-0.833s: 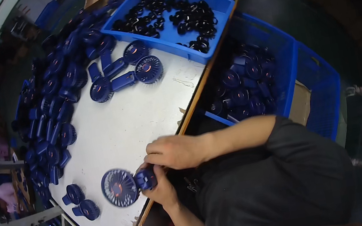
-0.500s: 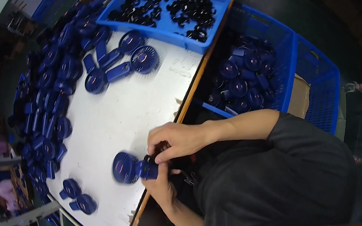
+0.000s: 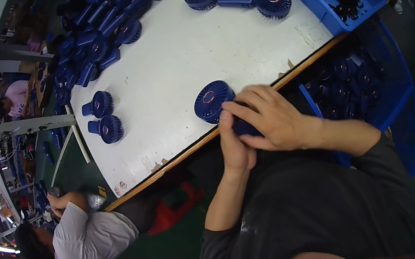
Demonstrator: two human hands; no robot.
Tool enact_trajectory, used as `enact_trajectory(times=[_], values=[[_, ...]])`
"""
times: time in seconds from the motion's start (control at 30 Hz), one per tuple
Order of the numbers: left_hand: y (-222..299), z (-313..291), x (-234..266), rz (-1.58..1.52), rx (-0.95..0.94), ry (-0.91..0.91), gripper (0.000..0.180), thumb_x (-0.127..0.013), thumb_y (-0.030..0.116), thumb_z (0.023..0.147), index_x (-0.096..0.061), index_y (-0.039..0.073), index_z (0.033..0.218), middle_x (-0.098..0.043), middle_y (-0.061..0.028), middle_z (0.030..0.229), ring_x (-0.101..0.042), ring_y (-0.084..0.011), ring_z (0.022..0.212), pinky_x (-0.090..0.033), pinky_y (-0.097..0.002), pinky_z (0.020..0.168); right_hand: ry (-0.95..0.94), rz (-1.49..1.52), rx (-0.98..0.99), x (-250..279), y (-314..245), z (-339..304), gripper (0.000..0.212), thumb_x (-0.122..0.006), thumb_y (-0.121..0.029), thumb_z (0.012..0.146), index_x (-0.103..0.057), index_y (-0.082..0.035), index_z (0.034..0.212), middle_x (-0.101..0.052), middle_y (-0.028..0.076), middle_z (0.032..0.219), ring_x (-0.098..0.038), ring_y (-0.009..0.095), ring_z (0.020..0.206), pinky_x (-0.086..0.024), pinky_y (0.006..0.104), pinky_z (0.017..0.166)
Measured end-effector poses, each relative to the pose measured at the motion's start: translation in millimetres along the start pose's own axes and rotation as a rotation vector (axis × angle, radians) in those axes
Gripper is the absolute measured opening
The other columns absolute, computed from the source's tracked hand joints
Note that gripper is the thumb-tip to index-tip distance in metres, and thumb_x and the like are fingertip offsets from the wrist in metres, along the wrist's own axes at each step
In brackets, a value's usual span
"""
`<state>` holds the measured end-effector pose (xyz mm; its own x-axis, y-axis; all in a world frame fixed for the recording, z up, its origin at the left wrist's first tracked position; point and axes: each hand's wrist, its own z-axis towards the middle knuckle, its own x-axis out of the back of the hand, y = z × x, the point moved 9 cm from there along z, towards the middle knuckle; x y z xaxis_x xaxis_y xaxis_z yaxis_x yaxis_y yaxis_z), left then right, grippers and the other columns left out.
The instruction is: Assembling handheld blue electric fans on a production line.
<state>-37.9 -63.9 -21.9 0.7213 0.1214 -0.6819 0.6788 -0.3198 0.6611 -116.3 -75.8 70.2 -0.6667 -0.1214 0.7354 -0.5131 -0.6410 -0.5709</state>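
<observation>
A dark blue handheld fan [image 3: 213, 100] is held at the table's front edge, its round grille head over the white top. My left hand [image 3: 235, 149] grips the handle from below, thumb raised along it. From the right, my right hand [image 3: 274, 118] wraps over the same handle, fingertips near the neck. Most of the handle is covered by the hands; a dark blue bit shows between them. Whether a smaller part is also in the right fingers is hidden.
Two fans [image 3: 110, 129] lie at the table's left end, and several more [image 3: 273, 3] lie at the far side by a heap of fans [image 3: 95, 47]. A blue tray [image 3: 340, 19] holds small black parts. Fans fill a blue crate [image 3: 398, 106]. A co-worker [image 3: 91, 237] sits at left.
The view has swung, so the table and its fans sit farther right and higher, and the co-worker has come into view. My right hand now covers more of the fan's handle.
</observation>
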Motion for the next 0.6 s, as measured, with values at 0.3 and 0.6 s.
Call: enact_trajectory(times=[0.3, 0.6], values=[[9.5, 11.4, -40.1, 0.801, -0.189, -0.279, 0.06, -0.047, 0.032, 0.1, -0.037, -0.01, 0.142, -0.045, -0.0224, 0.141, -0.042, -0.0324, 0.134, -0.032, -0.0414, 0.113, 0.298, 0.051, -0.078, 21.4, 9.8, -22.8, 0.073, -0.075, -0.011, 0.072, -0.042, 0.007, 0.135, -0.052, 0.025, 0.119, -0.054, 0.044, 0.105, -0.044, 0.049, 0.093], [242.8, 13.4, 52.1, 2.01, -0.981, 0.484, 0.088, -0.08, 0.032, 0.08, -0.036, -0.003, 0.147, -0.028, -0.0291, 0.154, -0.024, -0.0427, 0.145, -0.024, -0.0513, 0.117, 0.774, 0.632, -0.637, 99.0, 150.2, -194.3, 0.056, -0.062, -0.013, 0.086, -0.044, 0.007, 0.135, -0.056, 0.006, 0.095, -0.054, 0.012, 0.077, -0.046, 0.026, 0.07]])
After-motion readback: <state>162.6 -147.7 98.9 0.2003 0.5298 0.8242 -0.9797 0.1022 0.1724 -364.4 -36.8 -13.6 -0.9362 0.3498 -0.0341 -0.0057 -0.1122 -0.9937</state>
